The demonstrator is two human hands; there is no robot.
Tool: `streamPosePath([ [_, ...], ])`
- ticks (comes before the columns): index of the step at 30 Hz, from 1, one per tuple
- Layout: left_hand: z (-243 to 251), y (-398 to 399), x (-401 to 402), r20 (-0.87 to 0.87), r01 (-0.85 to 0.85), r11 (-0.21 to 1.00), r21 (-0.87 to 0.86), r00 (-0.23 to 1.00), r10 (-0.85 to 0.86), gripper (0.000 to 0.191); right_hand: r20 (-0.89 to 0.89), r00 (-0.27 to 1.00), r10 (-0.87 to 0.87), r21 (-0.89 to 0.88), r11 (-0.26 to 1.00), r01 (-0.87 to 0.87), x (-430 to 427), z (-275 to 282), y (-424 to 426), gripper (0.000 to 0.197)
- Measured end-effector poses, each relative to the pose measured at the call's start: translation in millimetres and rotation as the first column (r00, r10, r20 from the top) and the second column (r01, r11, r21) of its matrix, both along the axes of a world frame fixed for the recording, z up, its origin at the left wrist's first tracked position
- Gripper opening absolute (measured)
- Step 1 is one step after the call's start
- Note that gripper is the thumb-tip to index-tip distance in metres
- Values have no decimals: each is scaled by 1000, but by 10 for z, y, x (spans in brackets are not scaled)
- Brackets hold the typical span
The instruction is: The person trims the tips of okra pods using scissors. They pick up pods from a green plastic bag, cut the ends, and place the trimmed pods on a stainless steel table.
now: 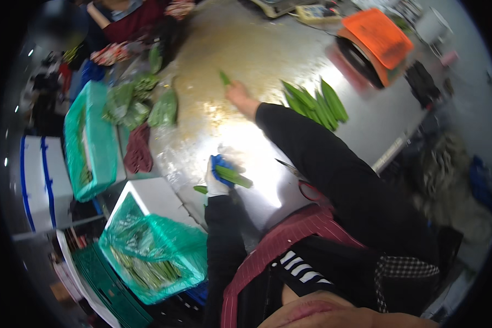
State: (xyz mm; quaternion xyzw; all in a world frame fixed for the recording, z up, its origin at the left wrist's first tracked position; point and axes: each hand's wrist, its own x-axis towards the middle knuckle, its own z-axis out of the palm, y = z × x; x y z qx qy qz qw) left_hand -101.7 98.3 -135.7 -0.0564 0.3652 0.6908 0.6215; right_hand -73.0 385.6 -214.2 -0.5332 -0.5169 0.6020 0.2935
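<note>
My left hand [218, 177], in a white and blue work glove, is closed around a bundle of green leaf pieces [233, 176] over the metal table [262, 180]. Bare and reached out over the far part of the table, my right hand [238, 95] holds a small green leaf piece [224, 77] that sticks out beyond the fingers. Several long green leaves [317, 104] lie side by side to the right of my right forearm. Scissors with red handles [307, 190] rest near the table's front edge, partly under my sleeve. Clear plastic lies beside my left hand.
Bagged green vegetables [127, 100] and a dark red cloth [139, 148] lie at the left. Foam boxes lined with green plastic [94, 139], [164, 229] stand beside the table. An orange-topped scale [379, 37] stands at the back right. Another person [135, 20] is across the table.
</note>
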Motion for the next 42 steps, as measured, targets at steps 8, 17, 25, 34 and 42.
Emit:
streamPosePath([
  [8, -123, -88, -78, -132, -49, 981, -187, 991, 24, 27, 279, 846, 454, 65, 870, -488, 682, 738, -1338, 27],
  [17, -180, -97, -166, -129, 14, 985, -170, 991, -37, 29, 678, 718, 158, 497, 620, -607, 1829, 1239, -1564, 48],
  [25, -120, -55, -118, -178, -11, 973, -231, 983, -31, 32, 760, 612, -220, 546, 726, -417, 2602, 986, -809, 32],
  [34, -42, -21, -82, -214, -17, 955, -297, 976, -49, 32, 591, 638, -493, 726, 670, -155, 3600, 684, -482, 23],
  [42, -160, -68, -187, -223, 9, 972, -234, 973, -63, 31, 578, 698, -424, 759, 594, -267, 3514, 769, -836, 34],
])
